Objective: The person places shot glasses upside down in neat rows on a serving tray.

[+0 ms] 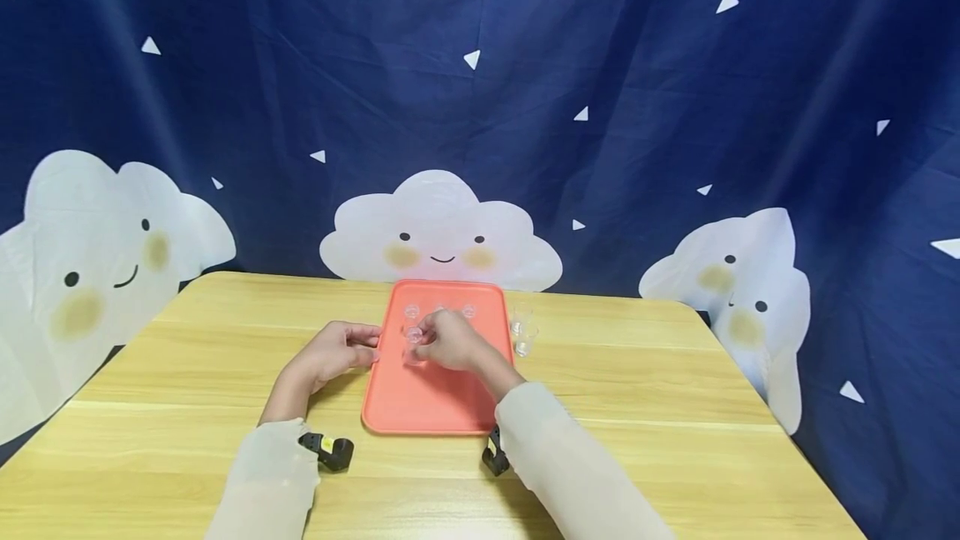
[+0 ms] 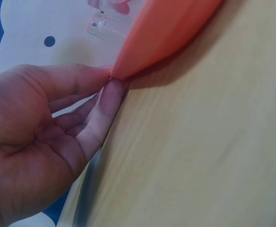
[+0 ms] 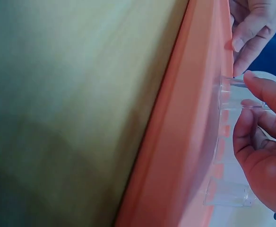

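Note:
A coral-red tray (image 1: 442, 407) lies on the wooden table, with several small clear cups on it. My left hand (image 1: 333, 352) is at the tray's left edge; in the left wrist view its thumb and fingers pinch the rim. Over the tray, my right hand (image 1: 450, 344) holds a clear cup (image 1: 415, 335) between thumb and fingers, near the left side. Farther back stand a clear cup (image 1: 412, 311) and another cup (image 1: 468, 311), with one between them partly behind the hand. The right wrist view shows a clear cup (image 3: 228, 193) standing beside the right hand.
To the right of the tray, more clear cups (image 1: 523, 346) stand on the wooden table (image 1: 637, 407). A dark blue curtain (image 1: 480, 123) with white clouds hangs behind the table's far edge. Black wrist cameras (image 1: 333, 452) sit at both sleeves.

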The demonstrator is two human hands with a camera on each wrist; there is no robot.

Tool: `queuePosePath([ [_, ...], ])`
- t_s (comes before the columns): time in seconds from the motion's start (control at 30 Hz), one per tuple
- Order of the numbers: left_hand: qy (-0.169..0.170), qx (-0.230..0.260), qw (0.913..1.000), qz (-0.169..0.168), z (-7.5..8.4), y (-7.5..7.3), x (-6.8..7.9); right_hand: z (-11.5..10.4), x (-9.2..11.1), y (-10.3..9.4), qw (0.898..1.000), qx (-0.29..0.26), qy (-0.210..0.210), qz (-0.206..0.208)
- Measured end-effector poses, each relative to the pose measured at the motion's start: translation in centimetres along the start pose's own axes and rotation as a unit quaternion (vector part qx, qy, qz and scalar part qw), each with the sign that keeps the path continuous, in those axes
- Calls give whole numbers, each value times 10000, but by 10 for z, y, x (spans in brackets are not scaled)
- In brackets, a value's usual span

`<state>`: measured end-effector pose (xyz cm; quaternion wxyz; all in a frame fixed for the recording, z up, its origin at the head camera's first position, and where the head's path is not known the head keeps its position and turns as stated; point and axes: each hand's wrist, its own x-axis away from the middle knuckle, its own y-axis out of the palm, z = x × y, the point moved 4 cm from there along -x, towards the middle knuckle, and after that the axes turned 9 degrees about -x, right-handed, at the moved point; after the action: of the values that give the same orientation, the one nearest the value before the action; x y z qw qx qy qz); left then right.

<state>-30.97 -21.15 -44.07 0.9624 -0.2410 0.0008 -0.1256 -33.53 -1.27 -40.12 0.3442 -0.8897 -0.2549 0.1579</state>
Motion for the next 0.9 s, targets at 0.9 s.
queuePosePath([
  [0.9, -118, -205, 9997, 67, 1, 1, -2, -8, 9, -22, 9995, -198, 68, -224],
])
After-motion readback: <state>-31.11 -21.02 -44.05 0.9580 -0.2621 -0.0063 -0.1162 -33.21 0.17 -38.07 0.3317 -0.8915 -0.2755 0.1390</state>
